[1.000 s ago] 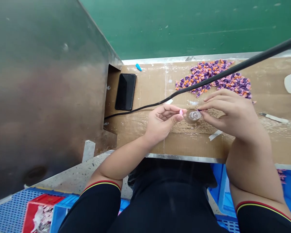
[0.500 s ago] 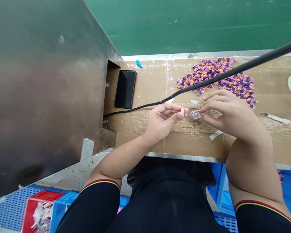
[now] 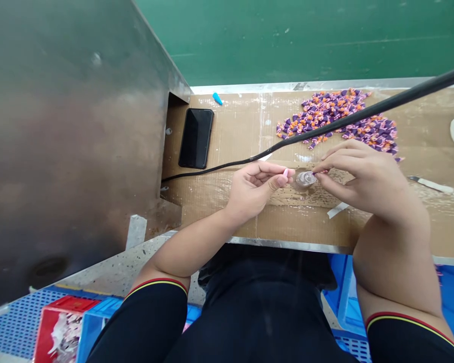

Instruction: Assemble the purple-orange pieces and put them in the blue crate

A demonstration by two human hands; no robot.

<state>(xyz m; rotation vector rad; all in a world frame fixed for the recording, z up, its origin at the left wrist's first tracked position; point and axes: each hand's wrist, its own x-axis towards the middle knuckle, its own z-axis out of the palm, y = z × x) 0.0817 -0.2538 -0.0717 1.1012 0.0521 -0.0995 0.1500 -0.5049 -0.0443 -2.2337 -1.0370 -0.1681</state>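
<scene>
My left hand (image 3: 254, 184) pinches a small pink piece (image 3: 285, 173) between thumb and forefinger. My right hand (image 3: 363, 177) holds a tiny purple piece (image 3: 320, 172) in its fingertips, just above and to the right of a small transparent round dish (image 3: 305, 178). The two hands face each other across this dish, with the pink piece just left of it. Its contents are hard to make out. A loose pile of purple, orange and pink pieces (image 3: 336, 121) lies beyond my right hand, not touching it.
A black cable (image 3: 318, 132) crosses above the cardboard-covered bench (image 3: 227, 146). A black phone (image 3: 195, 138), a blue cap (image 3: 217, 99) and a blade-like tool (image 3: 431, 184) lie on it. A steel panel (image 3: 75, 126) stands left; blue crates (image 3: 94, 327) sit below.
My right fingertips and the left hand's pink piece have shifted slightly rightward around the dish. The camera view has also steadied a little. The pile looks unchanged.
</scene>
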